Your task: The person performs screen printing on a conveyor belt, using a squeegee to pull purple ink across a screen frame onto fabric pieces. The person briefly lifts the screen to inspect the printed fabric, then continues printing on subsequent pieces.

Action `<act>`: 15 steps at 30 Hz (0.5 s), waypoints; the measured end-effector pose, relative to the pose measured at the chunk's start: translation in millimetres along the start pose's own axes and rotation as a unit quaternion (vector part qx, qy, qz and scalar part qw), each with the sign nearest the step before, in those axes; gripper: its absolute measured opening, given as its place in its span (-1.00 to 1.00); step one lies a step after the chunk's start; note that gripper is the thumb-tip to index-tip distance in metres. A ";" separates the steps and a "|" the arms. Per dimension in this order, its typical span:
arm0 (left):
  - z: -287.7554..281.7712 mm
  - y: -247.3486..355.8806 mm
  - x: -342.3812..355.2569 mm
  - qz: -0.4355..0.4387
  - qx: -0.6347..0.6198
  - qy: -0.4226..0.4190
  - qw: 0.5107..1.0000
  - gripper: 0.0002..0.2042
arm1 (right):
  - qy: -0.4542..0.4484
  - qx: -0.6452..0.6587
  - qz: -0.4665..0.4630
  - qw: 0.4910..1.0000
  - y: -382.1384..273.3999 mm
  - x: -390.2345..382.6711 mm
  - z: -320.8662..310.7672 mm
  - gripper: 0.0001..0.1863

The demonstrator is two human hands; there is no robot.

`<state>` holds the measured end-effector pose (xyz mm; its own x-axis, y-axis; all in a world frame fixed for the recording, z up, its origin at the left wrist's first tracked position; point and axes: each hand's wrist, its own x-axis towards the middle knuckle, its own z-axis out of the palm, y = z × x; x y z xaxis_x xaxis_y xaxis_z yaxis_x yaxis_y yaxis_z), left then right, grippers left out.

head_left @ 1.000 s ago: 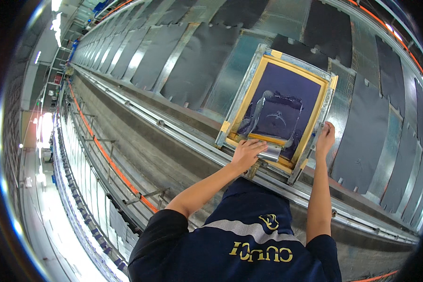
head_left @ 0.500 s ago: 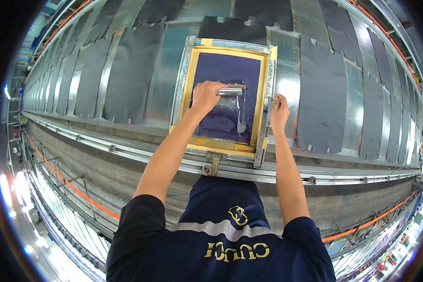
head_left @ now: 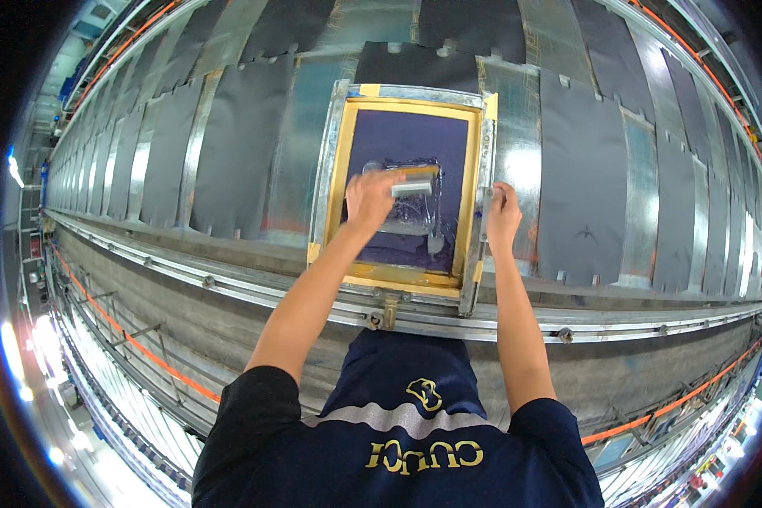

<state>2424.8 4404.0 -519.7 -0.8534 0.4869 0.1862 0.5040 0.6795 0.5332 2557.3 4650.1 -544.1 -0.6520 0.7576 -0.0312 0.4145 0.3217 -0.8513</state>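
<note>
**Gripping a squeegee on the printing screen**

Curling around the squeegee (head_left: 412, 182), the fingers of the left hand (head_left: 370, 196) wrap its handle from the left, so the pale blade sticks out to the right of the knuckles. The squeegee lies across the upper middle of the screen (head_left: 408, 140), on the dark purple mesh, with a smear of light ink just below the fingers.

On the other side, the right hand (head_left: 501, 212) rests on the frame (head_left: 484, 178), the grey metal rail at the screen's right edge. Its fingers are bent and pressed together over that rail; whether they clamp it or only lean on it cannot be told. The two hands are apart, with the mesh's right part between them.

Yellow tape (head_left: 395, 275) borders the mesh inside the frame, nearer the person than both sets of fingers. Dark fabric panels (head_left: 582, 182) lie in a row on the long table (head_left: 516, 140), to either side of the fingers and beyond them.
</note>
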 end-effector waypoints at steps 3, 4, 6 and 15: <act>9.2 -1.7 16.7 0.013 0.062 -0.033 0.997 -0.64 | -0.021 -0.007 0.026 0.999 2.7 0.4 0.1 -0.79; 9.8 -0.9 7.0 0.018 0.071 -0.038 0.997 -0.63 | -0.012 -0.004 0.020 1.000 4.7 0.6 1.1 -0.79; 6.9 1.0 -26.5 0.030 0.091 -0.061 0.994 -0.62 | 0.000 0.010 0.001 1.000 10.1 2.0 3.5 -0.79; -33.5 8.0 -138.5 0.097 0.049 -0.122 0.987 -0.57 | 0.001 0.025 -0.026 0.999 -0.2 8.9 1.7 -0.76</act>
<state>2542.6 4323.5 -513.6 -0.6884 0.7222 0.0669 0.6754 0.6046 0.4224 2550.4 4655.8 -545.1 -0.6710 0.7413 0.0155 0.3474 0.3328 -0.8767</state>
